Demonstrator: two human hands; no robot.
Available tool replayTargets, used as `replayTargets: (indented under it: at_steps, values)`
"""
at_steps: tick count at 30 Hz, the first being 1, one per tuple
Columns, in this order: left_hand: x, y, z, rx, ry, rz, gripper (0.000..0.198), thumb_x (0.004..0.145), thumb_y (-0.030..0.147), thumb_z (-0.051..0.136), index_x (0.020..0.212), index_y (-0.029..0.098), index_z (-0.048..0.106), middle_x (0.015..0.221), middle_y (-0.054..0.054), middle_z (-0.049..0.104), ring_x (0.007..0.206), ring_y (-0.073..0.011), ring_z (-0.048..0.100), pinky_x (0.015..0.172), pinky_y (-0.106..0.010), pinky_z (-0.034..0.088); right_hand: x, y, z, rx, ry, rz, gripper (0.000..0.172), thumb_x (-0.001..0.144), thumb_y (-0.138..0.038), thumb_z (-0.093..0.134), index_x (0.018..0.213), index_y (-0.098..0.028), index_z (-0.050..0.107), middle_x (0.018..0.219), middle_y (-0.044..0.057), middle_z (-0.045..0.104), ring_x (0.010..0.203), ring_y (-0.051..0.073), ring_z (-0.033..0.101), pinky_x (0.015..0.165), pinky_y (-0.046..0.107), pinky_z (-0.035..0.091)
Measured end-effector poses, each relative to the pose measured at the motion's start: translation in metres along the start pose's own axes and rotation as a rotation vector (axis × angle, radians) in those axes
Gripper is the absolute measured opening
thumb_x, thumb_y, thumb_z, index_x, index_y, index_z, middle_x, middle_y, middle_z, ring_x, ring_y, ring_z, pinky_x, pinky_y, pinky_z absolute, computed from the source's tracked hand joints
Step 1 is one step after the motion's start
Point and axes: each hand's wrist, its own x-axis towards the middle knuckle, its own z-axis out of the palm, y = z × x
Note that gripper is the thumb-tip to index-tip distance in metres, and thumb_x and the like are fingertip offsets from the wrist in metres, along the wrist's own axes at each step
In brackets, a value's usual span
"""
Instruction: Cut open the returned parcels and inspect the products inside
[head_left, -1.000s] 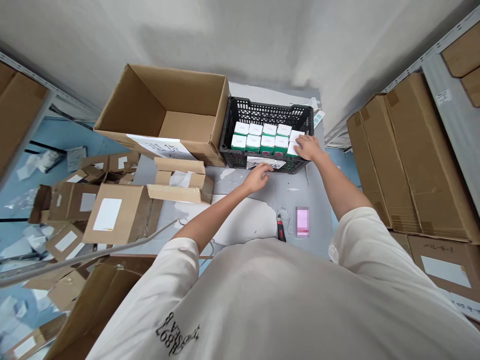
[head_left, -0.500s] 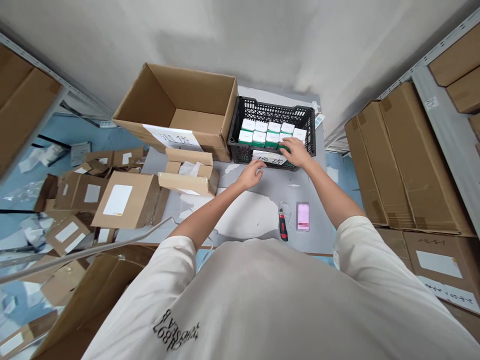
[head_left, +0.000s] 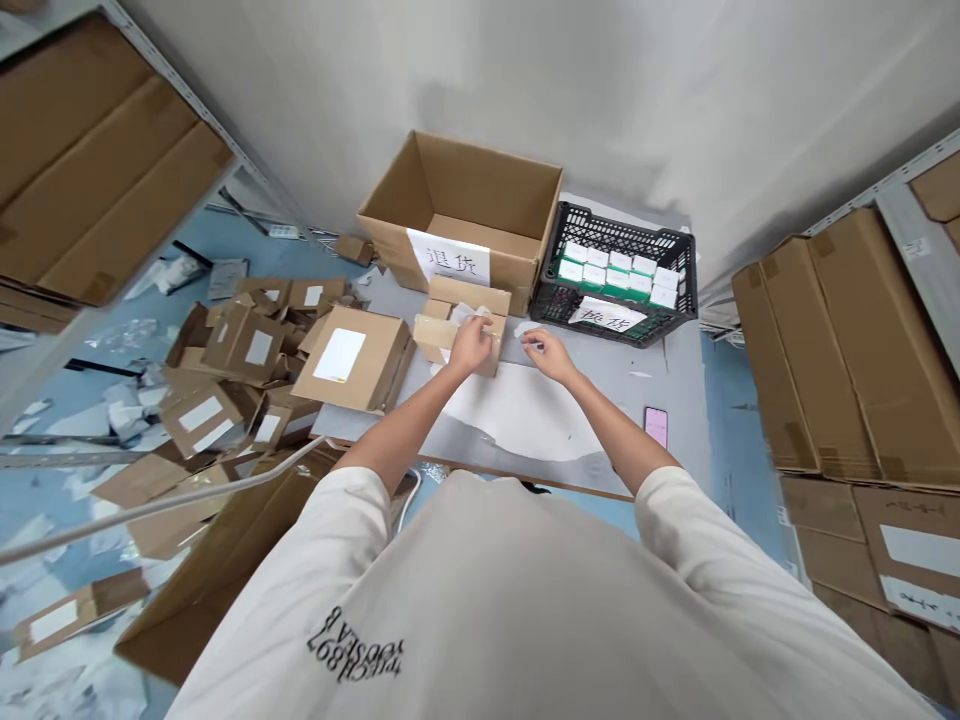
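Note:
My left hand [head_left: 472, 342] reaches over the small open cardboard box [head_left: 442, 340], its fingers curled at the crumpled white paper [head_left: 463, 312] inside. The hand looks closed on that paper, though its fingertips are partly hidden. My right hand [head_left: 549, 354] is just right of the box, above the table, with bent fingers apart and nothing visible in them. Close to its fingertips lies a white paper scrap [head_left: 526, 328]. Behind it stands a black plastic crate [head_left: 551, 305] with rows of white-and-green boxes [head_left: 619, 275] and a handwritten sign.
A large open carton [head_left: 517, 270] with a paper sign stands behind the small box. At left sits a labelled carton [head_left: 352, 355]. A phone [head_left: 655, 426] and a white sheet [head_left: 517, 415] lie on the table. Cartons and scraps litter the left floor; stacked cartons [head_left: 817, 340] stand right.
Both hands have left the crate. My left hand has come to the small box and its paper, my right hand to beside that box. The view has turned left.

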Motion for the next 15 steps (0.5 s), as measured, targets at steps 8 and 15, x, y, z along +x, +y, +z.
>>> replayTargets:
  at_steps: [8, 15]
  values:
    - [-0.036, -0.1, -0.059, 0.147, -0.001, -0.252, 0.054, 0.09, 0.022, 0.07, 0.143, 0.023, 0.069, 0.172, -0.022, 0.052, 0.164, -0.0487, 0.045, 0.132, -0.068, 0.043, -0.004, -0.02, 0.099, -0.041, 0.055, 0.286, 0.035, 0.089, -0.045, 0.082, 0.117, -0.023, 0.084, 0.151, 0.02, 0.069, 0.163, 0.04, 0.052, 0.136, 0.062, 0.046]
    - [-0.033, -0.129, -0.05, 0.016, -0.107, -0.258, 0.059, 0.085, 0.022, 0.073, 0.144, 0.024, 0.069, 0.16, -0.022, 0.063, 0.152, -0.0439, 0.061, 0.129, -0.063, 0.049, -0.01, -0.033, 0.109, -0.066, 0.071, 0.363, 0.022, 0.089, -0.037, 0.077, 0.105, -0.023, 0.083, 0.124, 0.012, 0.084, 0.117, 0.03, 0.08, 0.119, 0.054, 0.062]
